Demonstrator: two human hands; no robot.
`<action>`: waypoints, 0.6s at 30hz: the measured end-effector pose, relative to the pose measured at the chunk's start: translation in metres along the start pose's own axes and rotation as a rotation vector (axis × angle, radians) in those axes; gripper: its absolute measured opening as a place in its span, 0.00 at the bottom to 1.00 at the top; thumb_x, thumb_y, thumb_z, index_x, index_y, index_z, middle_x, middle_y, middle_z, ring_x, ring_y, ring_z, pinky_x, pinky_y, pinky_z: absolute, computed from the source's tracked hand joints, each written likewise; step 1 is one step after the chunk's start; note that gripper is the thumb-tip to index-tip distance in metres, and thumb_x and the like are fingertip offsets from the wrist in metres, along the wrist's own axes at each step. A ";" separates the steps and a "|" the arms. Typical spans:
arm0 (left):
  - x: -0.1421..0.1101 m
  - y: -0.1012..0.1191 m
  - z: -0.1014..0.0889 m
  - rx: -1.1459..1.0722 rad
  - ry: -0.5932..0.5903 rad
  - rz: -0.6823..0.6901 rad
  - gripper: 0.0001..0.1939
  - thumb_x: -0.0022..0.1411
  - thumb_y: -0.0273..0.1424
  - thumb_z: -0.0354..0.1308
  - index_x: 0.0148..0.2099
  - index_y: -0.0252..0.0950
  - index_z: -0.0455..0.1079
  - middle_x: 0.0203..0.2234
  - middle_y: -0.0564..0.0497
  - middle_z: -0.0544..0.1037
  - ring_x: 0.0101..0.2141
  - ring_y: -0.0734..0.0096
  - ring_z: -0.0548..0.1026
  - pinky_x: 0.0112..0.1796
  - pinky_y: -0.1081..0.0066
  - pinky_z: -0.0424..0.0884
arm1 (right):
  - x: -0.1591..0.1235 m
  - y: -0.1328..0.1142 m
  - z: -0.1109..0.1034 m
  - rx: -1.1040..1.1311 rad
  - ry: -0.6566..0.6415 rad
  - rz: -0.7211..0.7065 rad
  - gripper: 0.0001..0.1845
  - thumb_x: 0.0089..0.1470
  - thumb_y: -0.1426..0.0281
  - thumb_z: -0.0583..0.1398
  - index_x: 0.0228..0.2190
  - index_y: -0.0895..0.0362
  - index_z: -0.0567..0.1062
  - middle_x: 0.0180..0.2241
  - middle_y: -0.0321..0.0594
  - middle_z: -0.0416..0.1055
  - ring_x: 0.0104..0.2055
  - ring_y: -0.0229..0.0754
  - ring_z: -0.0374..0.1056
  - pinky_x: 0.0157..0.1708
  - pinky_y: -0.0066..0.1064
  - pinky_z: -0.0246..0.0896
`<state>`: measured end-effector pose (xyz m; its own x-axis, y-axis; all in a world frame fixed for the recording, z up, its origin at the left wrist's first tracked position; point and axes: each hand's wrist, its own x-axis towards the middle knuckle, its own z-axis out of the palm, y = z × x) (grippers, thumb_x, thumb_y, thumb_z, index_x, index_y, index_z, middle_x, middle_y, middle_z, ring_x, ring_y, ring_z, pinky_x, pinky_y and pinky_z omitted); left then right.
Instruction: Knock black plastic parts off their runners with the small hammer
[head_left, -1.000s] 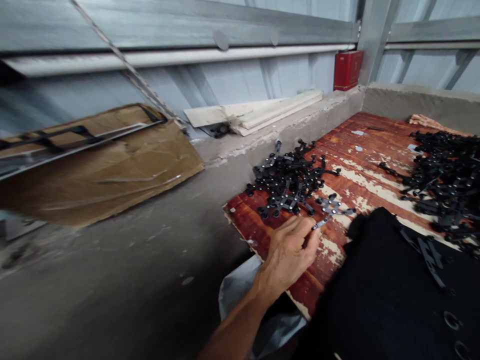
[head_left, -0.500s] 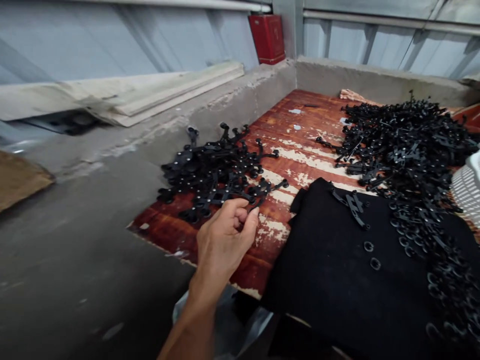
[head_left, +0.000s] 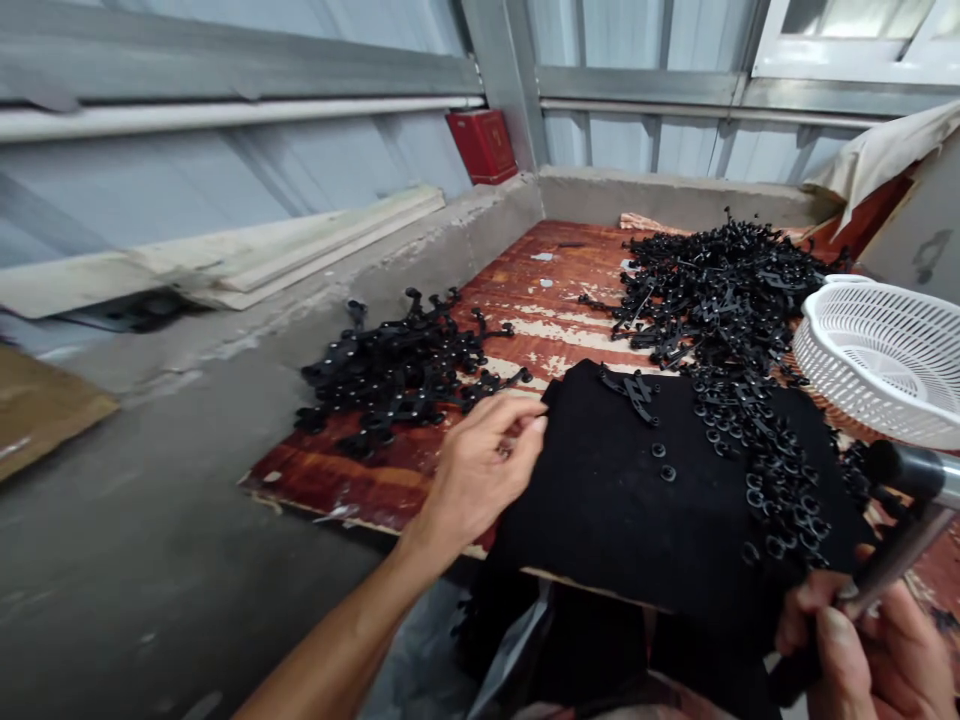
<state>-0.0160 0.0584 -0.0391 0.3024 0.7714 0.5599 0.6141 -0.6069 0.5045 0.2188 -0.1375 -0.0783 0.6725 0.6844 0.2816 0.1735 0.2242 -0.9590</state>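
My left hand [head_left: 487, 460] hovers over the red-brown board's front part, fingers curled and thumb tip close to the index tip, with nothing visible between them. Just beyond it lies a heap of black plastic parts with jointed arms and round ends [head_left: 397, 360]. At lower right my right hand [head_left: 877, 640] is closed around a hammer [head_left: 892, 550] with a metal shaft and a black-faced head. Between the hands is a black cloth [head_left: 600, 500]. One black arm-shaped part [head_left: 634, 392] and two small black rings [head_left: 663, 462] lie on it.
Many black rings [head_left: 780, 490] spread along the cloth's right side. Behind them rises a big heap of black parts [head_left: 727, 280]. A white plastic basket [head_left: 817, 350] stands at right. A low concrete ledge [head_left: 480, 240] borders the board [head_left: 360, 480], with a red tin [head_left: 484, 145] in the corner.
My left hand has drawn away from the left heap, rightward to the cloth's edge. The view has tilted up and right, bringing my right hand and the hammer into sight.
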 end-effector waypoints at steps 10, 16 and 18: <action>0.051 0.038 0.051 0.078 -0.444 0.362 0.21 0.55 0.20 0.50 0.52 0.37 0.64 0.47 0.45 0.70 0.48 0.61 0.66 0.50 0.57 0.65 | -0.005 0.007 -0.001 0.116 0.033 -0.065 0.15 0.60 0.68 0.60 0.50 0.53 0.69 0.25 0.34 0.66 0.20 0.38 0.63 0.17 0.28 0.61; 0.073 0.018 0.054 0.008 -0.472 0.321 0.32 0.48 0.16 0.45 0.56 0.39 0.60 0.48 0.46 0.67 0.51 0.62 0.64 0.52 0.59 0.63 | -0.001 0.019 -0.012 0.167 -0.039 -0.013 0.18 0.57 0.67 0.63 0.49 0.53 0.69 0.24 0.35 0.67 0.19 0.40 0.65 0.17 0.29 0.64; 0.076 0.013 0.053 0.040 -0.493 0.322 0.30 0.48 0.16 0.44 0.55 0.38 0.60 0.46 0.45 0.67 0.49 0.62 0.65 0.50 0.60 0.64 | -0.001 0.024 -0.013 0.177 -0.024 -0.029 0.20 0.56 0.67 0.64 0.50 0.53 0.68 0.23 0.35 0.67 0.19 0.40 0.65 0.16 0.31 0.64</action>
<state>0.0531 0.1193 -0.0250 0.7758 0.5528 0.3043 0.4588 -0.8252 0.3293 0.2317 -0.1421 -0.1022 0.6517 0.6916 0.3113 0.0616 0.3609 -0.9306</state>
